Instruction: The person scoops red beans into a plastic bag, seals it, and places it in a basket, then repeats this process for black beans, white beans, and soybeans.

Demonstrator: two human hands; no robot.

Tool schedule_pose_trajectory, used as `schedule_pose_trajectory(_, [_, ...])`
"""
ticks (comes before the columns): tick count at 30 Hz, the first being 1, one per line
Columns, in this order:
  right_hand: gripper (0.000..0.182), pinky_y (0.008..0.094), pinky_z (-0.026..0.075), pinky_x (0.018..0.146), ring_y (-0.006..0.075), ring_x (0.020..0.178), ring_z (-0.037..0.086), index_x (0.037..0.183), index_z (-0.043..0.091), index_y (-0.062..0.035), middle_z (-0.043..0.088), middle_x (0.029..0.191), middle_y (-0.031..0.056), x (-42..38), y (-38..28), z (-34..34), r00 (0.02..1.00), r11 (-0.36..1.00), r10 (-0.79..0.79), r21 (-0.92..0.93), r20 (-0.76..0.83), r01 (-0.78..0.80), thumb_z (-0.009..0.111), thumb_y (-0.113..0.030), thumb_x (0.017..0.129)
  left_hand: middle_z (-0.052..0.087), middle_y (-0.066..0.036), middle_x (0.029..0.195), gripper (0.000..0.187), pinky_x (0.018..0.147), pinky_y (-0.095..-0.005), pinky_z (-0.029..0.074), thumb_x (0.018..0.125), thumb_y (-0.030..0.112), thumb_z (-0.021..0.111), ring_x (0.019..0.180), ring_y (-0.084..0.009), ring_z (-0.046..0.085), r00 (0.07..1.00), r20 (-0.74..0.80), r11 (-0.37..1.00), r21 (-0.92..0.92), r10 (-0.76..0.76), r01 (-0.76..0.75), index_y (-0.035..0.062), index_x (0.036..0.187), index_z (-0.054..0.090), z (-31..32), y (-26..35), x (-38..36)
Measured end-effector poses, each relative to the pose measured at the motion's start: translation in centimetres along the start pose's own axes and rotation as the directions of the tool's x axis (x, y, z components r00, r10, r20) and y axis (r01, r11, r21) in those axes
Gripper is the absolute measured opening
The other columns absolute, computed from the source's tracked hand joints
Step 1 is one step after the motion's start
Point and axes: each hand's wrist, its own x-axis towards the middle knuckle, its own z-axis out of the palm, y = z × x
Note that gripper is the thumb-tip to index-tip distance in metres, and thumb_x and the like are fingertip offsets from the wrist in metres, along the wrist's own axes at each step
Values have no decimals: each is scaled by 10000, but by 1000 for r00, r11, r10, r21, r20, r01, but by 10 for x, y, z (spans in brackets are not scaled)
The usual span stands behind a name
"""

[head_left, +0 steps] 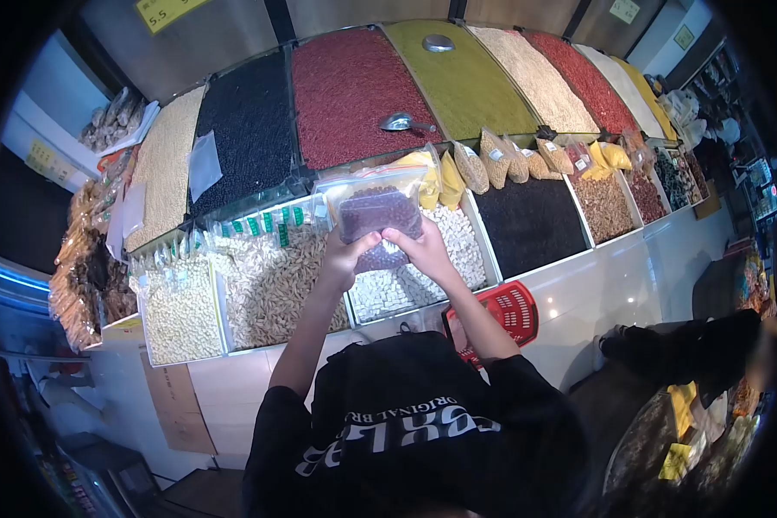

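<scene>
My left hand (347,255) and my right hand (423,247) grip a clear plastic bag of dark red beans (378,216) from both sides. Both thumbs press on its near face, almost meeting at the middle. The fingers behind the bag are mostly hidden. Part of the bag's filling hangs below the thumbs. It is held over a bin of small white pieces (457,246) and the neighbouring bin of pale dried strips (272,289). Yellow packets (451,180) stand just behind the right hand.
Metal scoops lie on the red beans (337,95) and green beans (466,82). Bagged goods (496,160) line the ledge between bin rows. A red basket (518,315) sits by the right forearm. At the right edge is another person in dark clothes (699,350).
</scene>
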Motion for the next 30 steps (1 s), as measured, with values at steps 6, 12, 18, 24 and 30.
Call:
schedule_pose_trajectory(6, [293,276,475,679,95,747,591,1041,592,4,652,835,53,-6,20,2,990,979,138,-147,-43,-143,657,-196,837,631,-83,1035,345,828,-301,456,780,42,673,931,-155,591,996,-93,997,-80,-11,4,-9,1105,570,8,5,-18])
schedule_pose_trajectory(12, [582,362,452,838,281,999,580,1253,432,0,598,1066,205,-24,-16,23,977,900,89,-404,-194,-162,667,-306,817,622,-126,1067,380,774,-322,488,796,65,632,935,-192,605,955,-139,801,583,263,-136,4,1162,545,-2,11,-17])
schedule_pose_trajectory(18, [435,322,459,846,193,995,563,1204,478,16,565,1136,117,-19,0,39,928,943,257,281,-271,-179,623,-187,848,473,-192,1272,565,939,-428,387,751,102,616,1126,-354,467,778,380,46,886,500,-462,19,1284,448,30,-19,-46])
schedule_pose_trajectory(24, [361,299,475,826,160,953,574,1153,516,-3,591,1038,75,-40,-8,21,889,804,373,570,-264,-168,638,-125,835,478,-181,1258,586,1010,-390,323,718,143,731,1209,-286,407,897,105,593,716,429,-368,-7,1222,473,5,14,-36])
schedule_pose_trajectory(30, [433,297,424,885,155,1013,534,1205,488,38,560,1142,98,-79,-6,11,878,905,399,269,-265,-330,624,-180,857,592,-82,1104,515,891,-285,429,745,73,735,1014,-125,536,934,305,956,275,-187,102,-30,1190,497,-19,-9,-34])
